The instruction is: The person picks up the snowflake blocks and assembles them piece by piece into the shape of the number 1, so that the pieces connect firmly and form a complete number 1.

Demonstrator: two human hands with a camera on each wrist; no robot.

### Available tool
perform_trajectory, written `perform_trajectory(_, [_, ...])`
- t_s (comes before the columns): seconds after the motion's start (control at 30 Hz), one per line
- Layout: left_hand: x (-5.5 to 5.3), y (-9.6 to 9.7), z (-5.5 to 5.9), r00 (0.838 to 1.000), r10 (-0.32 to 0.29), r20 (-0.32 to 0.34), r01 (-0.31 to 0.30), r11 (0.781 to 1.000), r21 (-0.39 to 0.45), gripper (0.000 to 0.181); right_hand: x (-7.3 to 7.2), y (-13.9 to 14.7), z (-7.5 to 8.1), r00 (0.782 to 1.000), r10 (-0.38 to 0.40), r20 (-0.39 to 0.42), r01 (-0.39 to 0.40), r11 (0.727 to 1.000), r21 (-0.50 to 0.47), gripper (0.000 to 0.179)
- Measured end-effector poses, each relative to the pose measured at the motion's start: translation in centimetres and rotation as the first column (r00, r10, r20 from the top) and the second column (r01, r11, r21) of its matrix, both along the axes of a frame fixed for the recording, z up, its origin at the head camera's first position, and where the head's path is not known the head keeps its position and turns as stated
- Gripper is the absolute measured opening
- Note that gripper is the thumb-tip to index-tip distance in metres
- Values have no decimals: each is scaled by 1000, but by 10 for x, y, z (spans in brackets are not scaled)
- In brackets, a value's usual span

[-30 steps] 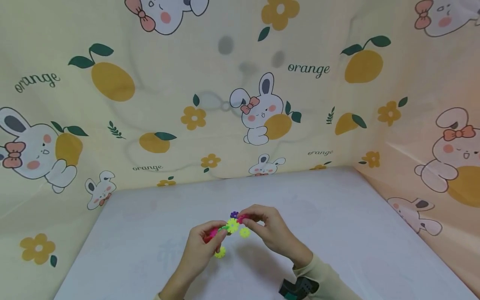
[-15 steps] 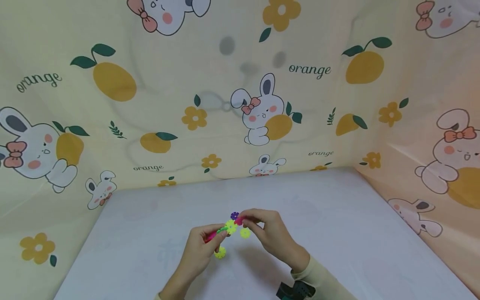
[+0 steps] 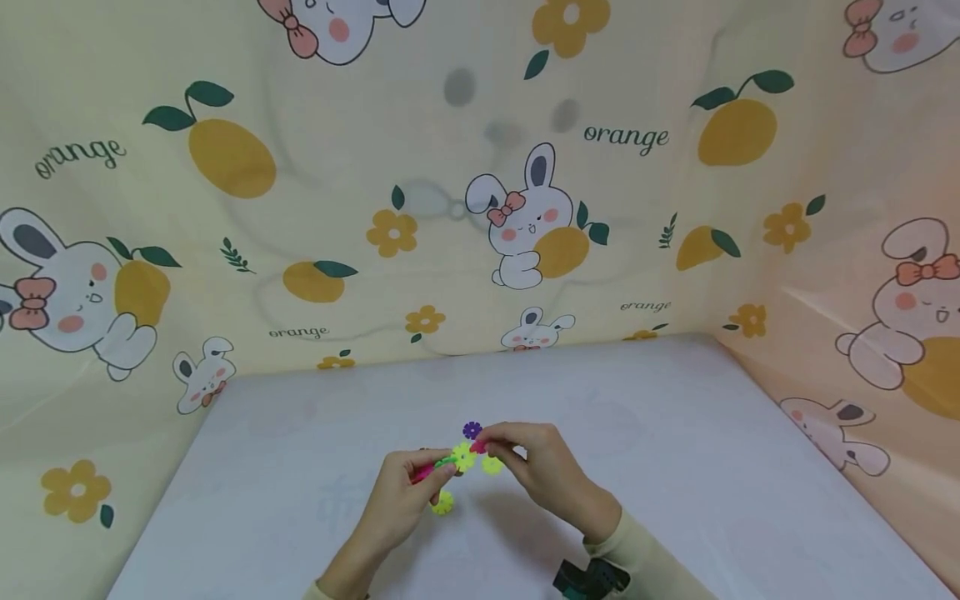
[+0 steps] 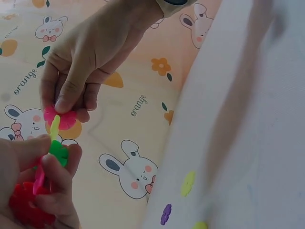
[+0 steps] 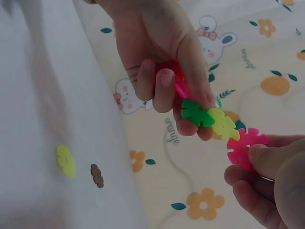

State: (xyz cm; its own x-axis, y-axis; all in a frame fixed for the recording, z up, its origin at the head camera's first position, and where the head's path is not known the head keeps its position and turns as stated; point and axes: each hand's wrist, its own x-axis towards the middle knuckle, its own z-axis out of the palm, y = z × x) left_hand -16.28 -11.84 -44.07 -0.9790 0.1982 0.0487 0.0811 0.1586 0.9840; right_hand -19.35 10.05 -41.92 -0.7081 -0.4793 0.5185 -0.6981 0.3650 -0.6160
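Observation:
A short chain of plastic snowflake discs is gripped at its near end by my left hand [image 3: 401,496]. In the right wrist view the chain runs from a red disc [image 5: 171,70] through a pink one to a green disc [image 5: 196,112] and a yellow disc [image 5: 222,125]. My fingers partly cover the red and the nearer pink. My right hand [image 3: 558,471] pinches another pink snowflake disc [image 5: 244,148] between thumb and fingers. Its edge meets the free edge of the yellow disc; I cannot tell how deep the slots engage.
Loose discs lie on the white tabletop [image 3: 637,433]: a purple one [image 3: 472,430], a yellow one [image 3: 491,465], another yellow one [image 3: 443,503] by my left hand, and a brown one [image 5: 96,175]. A patterned cloth [image 3: 420,133] stands behind and at both sides.
My right hand has shifted slightly down and turned its pink disc, which now looks more edge-on at the yellow disc. The left hand stays nearly still, holding the chain.

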Motion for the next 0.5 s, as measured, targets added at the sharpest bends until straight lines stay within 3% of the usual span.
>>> perform_trajectory(0.27, [-1, -2, -1, 999, -27, 46, 26, 999, 29, 26, -3, 0, -4, 993, 21, 113, -16, 999, -49, 13])
perform_trajectory(0.37, [0, -1, 0, 997, -24, 74, 20, 999, 49, 27, -2, -2, -8, 995, 23, 97, -14, 996, -88, 13])
perform_trajectory(0.5, [1, 0, 0, 996, -16, 84, 10, 998, 61, 26, -2, -4, -13, 1000, 18, 12, -17, 993, -115, 13])
